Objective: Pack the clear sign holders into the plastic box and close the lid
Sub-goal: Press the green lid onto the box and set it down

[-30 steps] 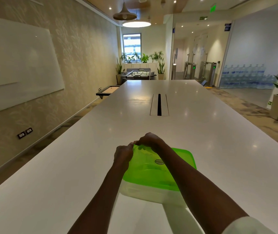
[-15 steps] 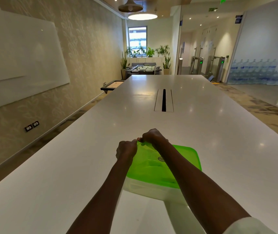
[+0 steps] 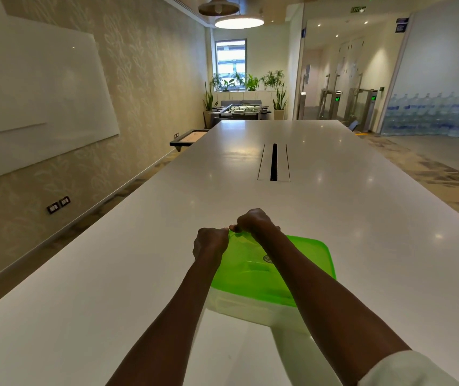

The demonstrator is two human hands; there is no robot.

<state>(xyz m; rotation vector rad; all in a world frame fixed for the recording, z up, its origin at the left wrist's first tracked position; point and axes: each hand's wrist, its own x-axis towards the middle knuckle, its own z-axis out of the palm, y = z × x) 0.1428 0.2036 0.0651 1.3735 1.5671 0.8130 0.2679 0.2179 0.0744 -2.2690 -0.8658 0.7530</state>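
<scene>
Both hands are clenched on the far left corner of the green lid [image 3: 272,263], side by side and almost touching. The left grip [image 3: 211,243] curls over the corner's left edge; the right grip [image 3: 254,222] closes on the far edge just beside it, its forearm lying across the lid. The lid sits on the clear box [image 3: 239,307], directly below and nearer than the grips, on the white worktop [image 3: 111,288]. Whether the sign holders are inside cannot be made out. A cable slot [image 3: 274,162] lies well beyond the grips.
</scene>
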